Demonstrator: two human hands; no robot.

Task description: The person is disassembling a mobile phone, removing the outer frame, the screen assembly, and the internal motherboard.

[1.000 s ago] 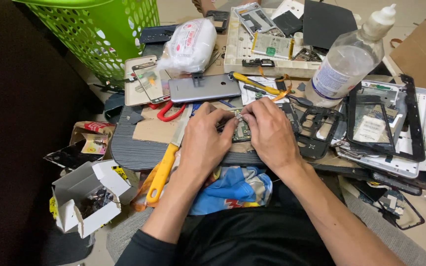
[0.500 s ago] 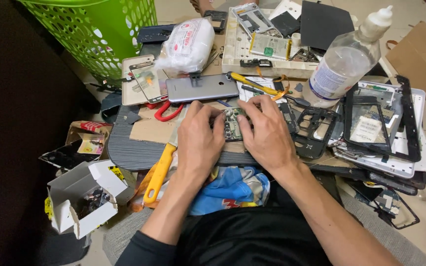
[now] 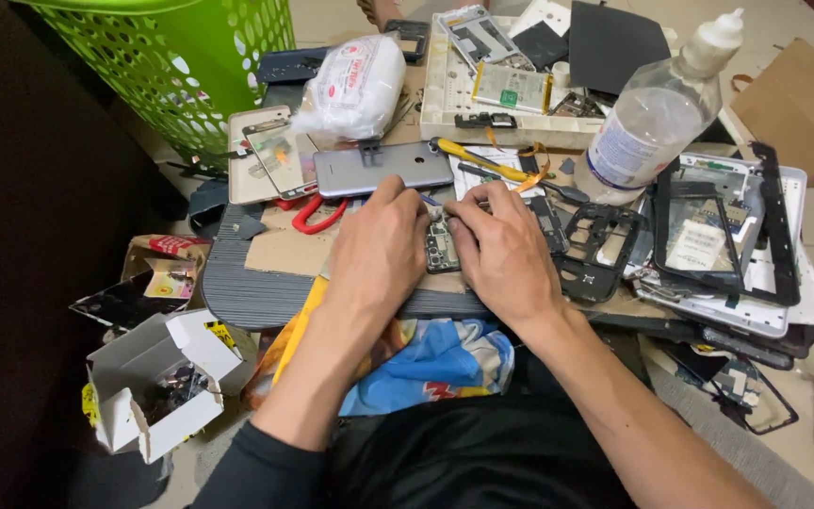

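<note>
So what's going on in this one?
A person sits at a cluttered grey board, both hands pressed together over a small phone circuit board. The left hand and right hand grip it between their fingertips. A grey phone, black phone frames and a clear bottle lie around.

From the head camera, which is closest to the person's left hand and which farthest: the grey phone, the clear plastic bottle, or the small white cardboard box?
Measured from the left hand:
1. Grey phone, lying face down just beyond the fingertips.
2. Small white cardboard box, open, down to the left off the board.
3. Clear plastic bottle, far over to the right, past the right hand.
</note>
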